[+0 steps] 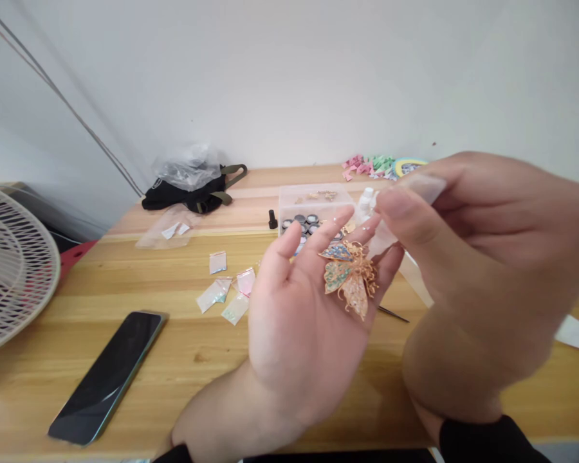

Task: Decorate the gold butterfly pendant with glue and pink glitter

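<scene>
My left hand (303,334) is held palm up with its fingers spread. Across its palm and finger bases rests a gold filigree butterfly ornament (351,276), whose wings carry blue, green and pale pink glitter. Tiny bright specks show on the fingertips. To the right and nearer the camera, my right hand (482,257) is closed, thumb against fingers, on a small translucent plastic bag (386,236). Part of that bag is hidden behind the thumb. Beyond the left fingers stands a clear plastic box (289,196) with round dark-rimmed pieces and gold bits.
Several small glitter bags (217,294) lie left of my hands, beyond a phone (109,376). A fan (14,270) stands at the left edge. Farther back are a black bag (183,195), a black cap (273,219), a white bottle (367,199) and coloured paper pieces (367,165).
</scene>
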`<state>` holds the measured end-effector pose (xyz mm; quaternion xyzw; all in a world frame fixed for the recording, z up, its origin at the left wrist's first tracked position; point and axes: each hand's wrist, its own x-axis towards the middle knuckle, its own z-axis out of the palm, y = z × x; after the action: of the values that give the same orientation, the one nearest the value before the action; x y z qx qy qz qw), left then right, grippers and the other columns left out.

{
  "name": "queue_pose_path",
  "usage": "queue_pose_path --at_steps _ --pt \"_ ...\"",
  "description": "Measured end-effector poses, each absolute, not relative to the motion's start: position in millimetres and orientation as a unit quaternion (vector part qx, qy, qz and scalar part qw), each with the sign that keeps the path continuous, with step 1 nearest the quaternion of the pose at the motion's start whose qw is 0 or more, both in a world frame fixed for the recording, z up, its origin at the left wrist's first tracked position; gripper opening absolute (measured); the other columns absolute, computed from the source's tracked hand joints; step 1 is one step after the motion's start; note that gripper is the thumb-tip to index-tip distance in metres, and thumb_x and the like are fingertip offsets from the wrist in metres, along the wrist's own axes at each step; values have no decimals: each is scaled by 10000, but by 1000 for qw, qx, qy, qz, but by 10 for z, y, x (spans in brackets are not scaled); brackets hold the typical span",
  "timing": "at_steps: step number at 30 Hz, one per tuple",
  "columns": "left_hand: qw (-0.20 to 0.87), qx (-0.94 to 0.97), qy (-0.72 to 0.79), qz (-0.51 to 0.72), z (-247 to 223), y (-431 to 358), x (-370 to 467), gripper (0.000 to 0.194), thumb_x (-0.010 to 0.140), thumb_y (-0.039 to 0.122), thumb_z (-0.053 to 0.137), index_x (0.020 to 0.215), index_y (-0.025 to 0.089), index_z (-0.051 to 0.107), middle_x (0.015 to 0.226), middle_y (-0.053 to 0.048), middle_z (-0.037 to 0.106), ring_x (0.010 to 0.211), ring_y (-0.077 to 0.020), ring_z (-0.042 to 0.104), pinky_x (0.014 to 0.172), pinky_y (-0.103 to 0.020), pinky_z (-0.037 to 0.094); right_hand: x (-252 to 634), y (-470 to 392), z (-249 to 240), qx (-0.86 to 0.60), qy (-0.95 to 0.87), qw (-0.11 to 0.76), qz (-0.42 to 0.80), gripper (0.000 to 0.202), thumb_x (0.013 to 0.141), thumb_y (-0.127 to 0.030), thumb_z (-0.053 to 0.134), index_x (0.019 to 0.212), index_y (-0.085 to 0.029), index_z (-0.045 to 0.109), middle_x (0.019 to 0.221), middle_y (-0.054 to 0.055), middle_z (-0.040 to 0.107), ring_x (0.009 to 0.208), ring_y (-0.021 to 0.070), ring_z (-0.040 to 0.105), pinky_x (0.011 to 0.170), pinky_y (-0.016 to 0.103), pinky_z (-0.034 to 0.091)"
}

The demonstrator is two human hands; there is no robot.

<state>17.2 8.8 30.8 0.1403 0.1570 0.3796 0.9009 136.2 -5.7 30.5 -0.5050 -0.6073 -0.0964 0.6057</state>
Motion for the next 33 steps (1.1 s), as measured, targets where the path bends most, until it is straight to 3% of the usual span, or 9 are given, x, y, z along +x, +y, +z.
queue_pose_path --at_steps 10,13,16,25,33 --pt "901 137 160 380 317 91 172 578 990 517 347 1427 168 495 1347 -100 672 1393 -252 550 1182 -404 412 1313 -91 353 -518 -612 593 -71 325 941 -293 671 630 -243 591 605 -43 622 510 117 549 434 316 376" --pt "901 135 165 379 320 86 163 564 988 526 366 1407 178 511 1281 -95 704 1357 -248 584 1169 -392 428 1150 -88 387 -506 -549 656 -111 252 887 -175 712 663 -258 630 536 -50 525 481 120 494 415 334 289" --pt "901 141 164 377 316 79 155 555 989 523 360 1404 188 512 1270 -85 710 1355 -251 586 1181 -400 414 1033 -88 413 -543 -503 662 -117 299 890 -111 671 634 -257 619 524 -37 489 498 135 469 449 349 281" --pt "900 134 164 380 310 86 156 569 984 522 362 1405 170 514 1342 -104 675 1397 -263 545 1180 -408 416 1306 -83 325 -503 -602 615 -83 276 899 -286 716 637 -260 633 624 -28 649 536 142 567 438 337 391" --pt "898 153 159 380 304 88 166 589 997 527 332 1437 169 490 1373 -95 660 1452 -290 479 1227 -447 353 1316 -79 359 -493 -625 603 -38 265 884 -312 742 652 -258 625 615 -36 635 500 130 543 413 328 370"
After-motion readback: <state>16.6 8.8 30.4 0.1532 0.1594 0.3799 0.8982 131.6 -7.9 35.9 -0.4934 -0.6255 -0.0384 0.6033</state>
